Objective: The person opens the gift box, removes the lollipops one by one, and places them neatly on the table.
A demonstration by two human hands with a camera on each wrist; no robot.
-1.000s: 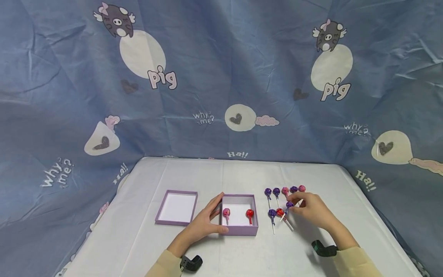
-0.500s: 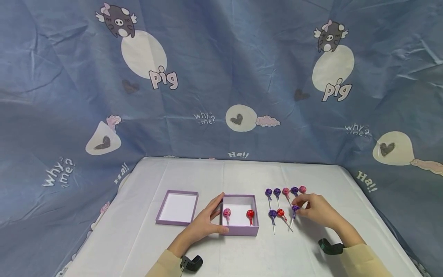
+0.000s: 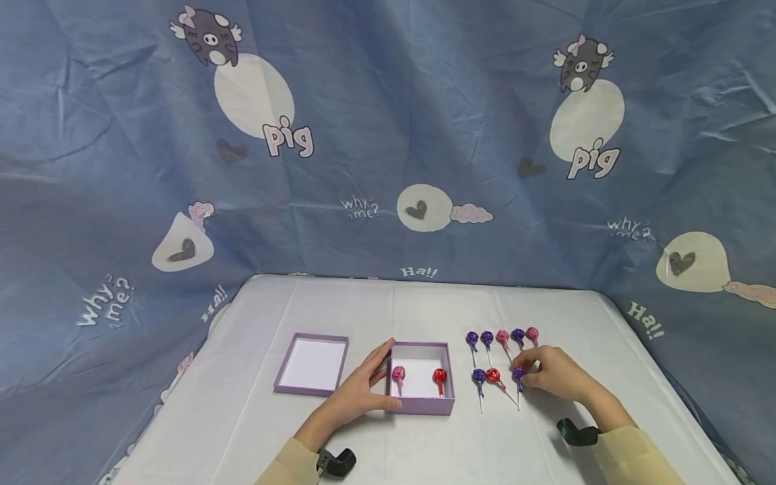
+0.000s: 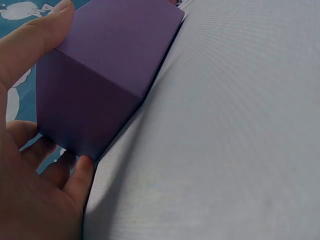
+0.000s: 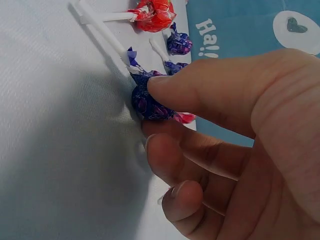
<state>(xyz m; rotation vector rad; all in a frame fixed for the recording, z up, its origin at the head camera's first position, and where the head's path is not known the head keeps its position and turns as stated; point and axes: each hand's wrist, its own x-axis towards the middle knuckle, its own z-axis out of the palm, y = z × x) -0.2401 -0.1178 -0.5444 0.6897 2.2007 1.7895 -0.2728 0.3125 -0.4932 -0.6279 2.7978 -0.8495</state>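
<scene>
My left hand [image 3: 356, 392] grips the left side of an open purple box [image 3: 419, 405], its thumb at the near corner and its fingers along the side. Inside the box a pink lollipop [image 3: 398, 374] lies at the left and a red lollipop [image 3: 439, 378] at the right. With thumb and forefinger, my right hand [image 3: 560, 374] pinches a purple lollipop [image 5: 150, 105] by its wrapped head, close over the white cloth. Its white stick points toward the near edge. Just left of it lie another red lollipop [image 3: 494, 376] and a purple one [image 3: 479, 376].
Behind my right hand runs a row of several purple and pink lollipops, a pink one [image 3: 502, 337] in its middle. The purple-edged box lid [image 3: 314, 365] lies left of my left hand. A blue printed curtain [image 3: 339, 135] hangs behind the table [image 3: 339, 306].
My right hand has moved the purple lollipop right, off the red one, and lowered it beside that. Its stick has turned from slanting to nearly straight. My left hand has stayed on the box.
</scene>
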